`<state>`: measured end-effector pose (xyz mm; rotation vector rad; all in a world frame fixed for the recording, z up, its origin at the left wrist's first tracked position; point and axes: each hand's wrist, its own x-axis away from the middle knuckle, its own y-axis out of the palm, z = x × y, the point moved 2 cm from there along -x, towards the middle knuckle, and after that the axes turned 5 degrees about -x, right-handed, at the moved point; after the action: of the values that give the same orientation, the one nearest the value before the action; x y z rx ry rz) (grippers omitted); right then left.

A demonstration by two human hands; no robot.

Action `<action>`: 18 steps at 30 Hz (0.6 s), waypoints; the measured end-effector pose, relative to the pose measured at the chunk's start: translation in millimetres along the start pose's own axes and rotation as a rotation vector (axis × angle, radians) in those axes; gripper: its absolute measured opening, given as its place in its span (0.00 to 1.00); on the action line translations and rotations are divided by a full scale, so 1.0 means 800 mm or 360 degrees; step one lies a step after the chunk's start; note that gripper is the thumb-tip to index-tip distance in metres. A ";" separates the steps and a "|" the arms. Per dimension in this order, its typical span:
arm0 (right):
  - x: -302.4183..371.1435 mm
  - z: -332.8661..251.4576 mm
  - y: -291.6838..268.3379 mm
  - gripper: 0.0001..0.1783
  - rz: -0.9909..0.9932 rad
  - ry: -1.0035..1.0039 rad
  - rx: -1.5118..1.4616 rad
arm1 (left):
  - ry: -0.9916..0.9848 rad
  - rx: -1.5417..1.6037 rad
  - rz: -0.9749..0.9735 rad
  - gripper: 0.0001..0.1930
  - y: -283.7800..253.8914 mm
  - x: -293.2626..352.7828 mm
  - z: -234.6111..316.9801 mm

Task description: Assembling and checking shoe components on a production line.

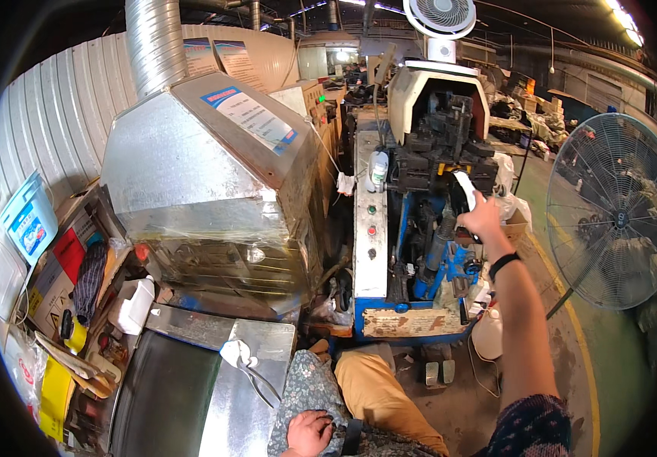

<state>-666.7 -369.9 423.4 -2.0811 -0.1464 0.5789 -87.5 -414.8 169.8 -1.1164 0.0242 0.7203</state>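
Observation:
My right arm stretches forward to the machine (450,137), and my right hand (483,218) is closed on the lower end of a white and black shoe-shaped piece (466,189). The piece stands at the front of the dark machine head; its far end meets the metal parts there. My fingers partly cover its near end. On my lap, my left hand (309,434) lies on the flowered apron (315,392), fingers loosely laid down and holding nothing. Left of the apron, a grey-handled tool (256,381) with a white wrapped head rests on the metal table (225,419).
A big metal hood (191,152) with a duct stands at left, beside a dark conveyor belt (165,404). The machine's white panel (371,251) bears several buttons. Foot pedals (440,372) sit below. A large fan (618,213) stands at right; a cluttered shelf (88,305) is far left.

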 end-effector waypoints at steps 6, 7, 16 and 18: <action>0.045 0.026 0.033 0.49 0.0337 -0.0385 -0.0227 | -0.0062 0.0367 -0.0013 0.12 -0.015 -0.005 -0.025; 0.044 0.034 0.035 0.49 0.0391 -0.0496 -0.0317 | -0.0143 0.0514 -0.0029 0.13 -0.027 -0.016 -0.020; 0.105 0.022 0.002 0.49 0.0647 -0.1011 -0.0330 | -0.0120 0.0814 -0.0182 0.12 -0.057 -0.107 -0.031; 0.162 -0.006 -0.004 0.49 0.0553 -0.1116 -0.0637 | -0.0124 0.0883 -0.0123 0.13 -0.056 -0.135 -0.016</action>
<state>-549.5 -330.3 383.4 -2.2053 -0.3247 1.5909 -142.7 -491.8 239.2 -0.5556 0.1075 0.6344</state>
